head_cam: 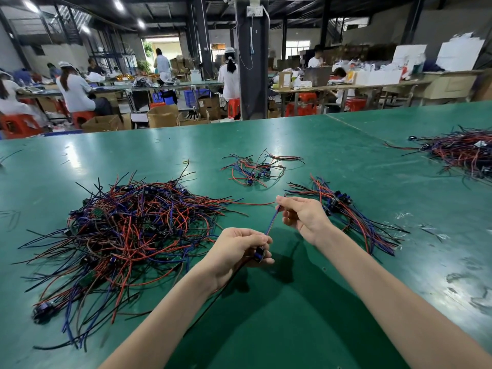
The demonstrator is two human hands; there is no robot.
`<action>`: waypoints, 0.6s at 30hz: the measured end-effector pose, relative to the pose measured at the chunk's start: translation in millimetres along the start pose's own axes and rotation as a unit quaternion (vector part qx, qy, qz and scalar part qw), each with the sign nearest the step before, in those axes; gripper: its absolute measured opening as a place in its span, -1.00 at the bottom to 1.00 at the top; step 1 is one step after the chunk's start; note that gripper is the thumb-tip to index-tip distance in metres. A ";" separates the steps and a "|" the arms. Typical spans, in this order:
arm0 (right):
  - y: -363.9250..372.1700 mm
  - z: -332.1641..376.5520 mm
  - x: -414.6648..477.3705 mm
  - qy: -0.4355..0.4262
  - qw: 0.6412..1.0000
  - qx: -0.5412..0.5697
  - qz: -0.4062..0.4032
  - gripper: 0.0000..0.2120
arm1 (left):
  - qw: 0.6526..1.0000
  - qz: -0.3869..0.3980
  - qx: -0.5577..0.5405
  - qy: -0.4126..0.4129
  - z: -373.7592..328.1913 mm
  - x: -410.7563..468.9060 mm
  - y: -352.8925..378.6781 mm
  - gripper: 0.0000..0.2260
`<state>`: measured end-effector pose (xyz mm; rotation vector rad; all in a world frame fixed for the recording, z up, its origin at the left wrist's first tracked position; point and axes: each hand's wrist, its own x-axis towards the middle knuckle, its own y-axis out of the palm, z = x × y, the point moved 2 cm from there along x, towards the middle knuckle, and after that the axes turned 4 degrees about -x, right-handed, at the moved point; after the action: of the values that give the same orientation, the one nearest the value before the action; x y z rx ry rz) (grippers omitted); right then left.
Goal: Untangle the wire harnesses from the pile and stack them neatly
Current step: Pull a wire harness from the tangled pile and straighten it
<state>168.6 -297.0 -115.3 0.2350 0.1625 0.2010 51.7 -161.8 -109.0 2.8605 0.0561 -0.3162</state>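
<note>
Bare forearms reach in over the green table [292, 328]. Left hand [237, 249] grips one harness [271, 227] at its dark blue connector [258, 254], fingers curled round it. Right hand [303, 217] pinches the same harness's wires further up, so the bundle runs taut between the two hands, which are a short way apart and raised off the table. One black lead trails down under the left wrist. Just right of the right hand lies the stack [354, 219]: harnesses laid roughly parallel, connectors grouped at the far end. Left of the hands sprawls the tangled pile [127, 230], red, blue and black wires crossing every way, much larger than the stack. Beyond, a loose cluster [255, 169] of a few harnesses; at far right another heap [463, 153], purpose unclear. Judgement: early going. One harness freed and being straightened, a modest stack done, most of the pile left.
</note>
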 end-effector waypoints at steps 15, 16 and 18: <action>2.6 3.6 -6.6 -0.019 0.998 -0.044 0.034 -0.92 | 1.000 0.014 0.013 -0.020 2.8 -0.8 1.8 -0.90; 2.6 3.3 -6.4 -0.020 0.998 -0.044 0.036 -0.92 | 1.000 0.015 0.014 -0.023 3.1 -0.6 1.6 -0.89; 2.5 2.9 -5.9 -0.026 0.998 -0.048 0.041 -0.91 | 0.999 0.018 0.018 -0.029 3.9 -0.5 1.8 -0.87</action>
<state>163.0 -296.5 -111.1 0.1513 0.0919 0.2825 50.4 -164.6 -112.2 2.8816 -0.0133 -0.3968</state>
